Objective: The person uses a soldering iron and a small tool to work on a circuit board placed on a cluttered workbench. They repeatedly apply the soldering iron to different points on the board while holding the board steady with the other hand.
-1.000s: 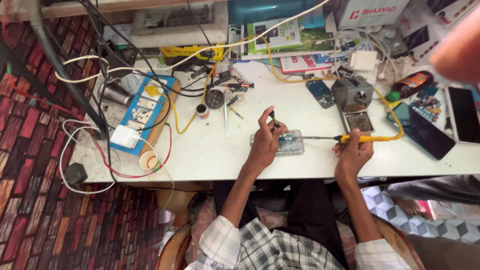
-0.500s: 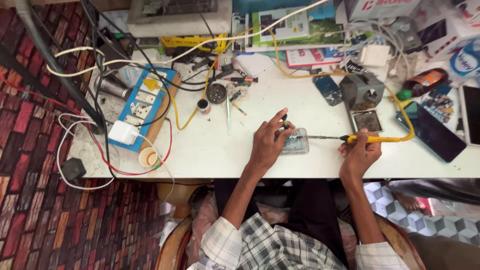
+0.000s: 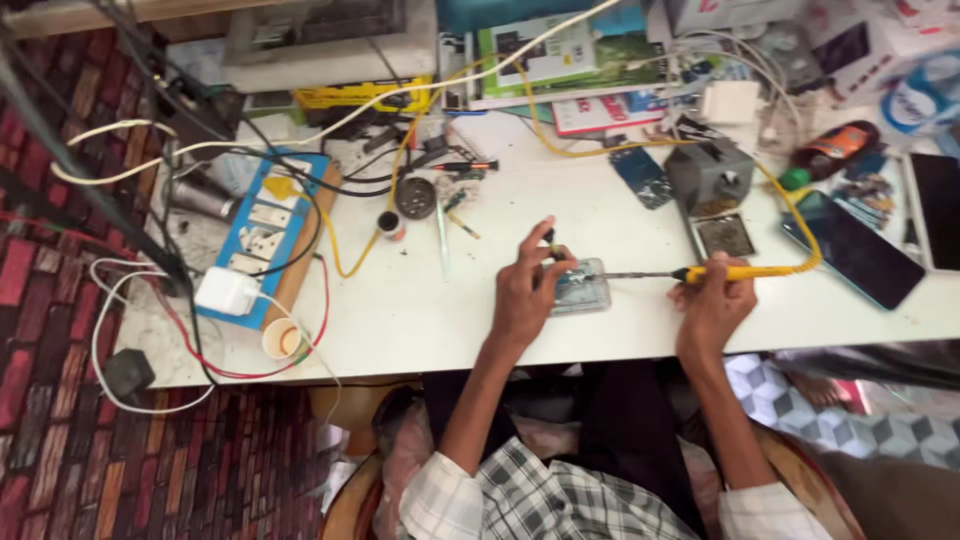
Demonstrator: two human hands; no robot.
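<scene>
My left hand [image 3: 528, 285] rests on the white table [image 3: 430, 310], pinching a small thin tool over an opened phone [image 3: 582, 289] that lies flat near the front edge. My right hand [image 3: 712, 305] grips a yellow-handled soldering iron [image 3: 735, 272]; its thin metal tip points left and reaches the phone. A yellow cable runs from the handle up toward the back of the table.
A blue power strip [image 3: 262, 225] with a white plug and tangled cables sits at the left. A grey box-shaped stand [image 3: 708, 175], a dark phone [image 3: 850, 250], a tablet [image 3: 938, 205], a round tin [image 3: 415, 197], tweezers and boxes crowd the back and right.
The camera view has shifted slightly. Both hands stay at the opened phone, the soldering iron tip still on it.
</scene>
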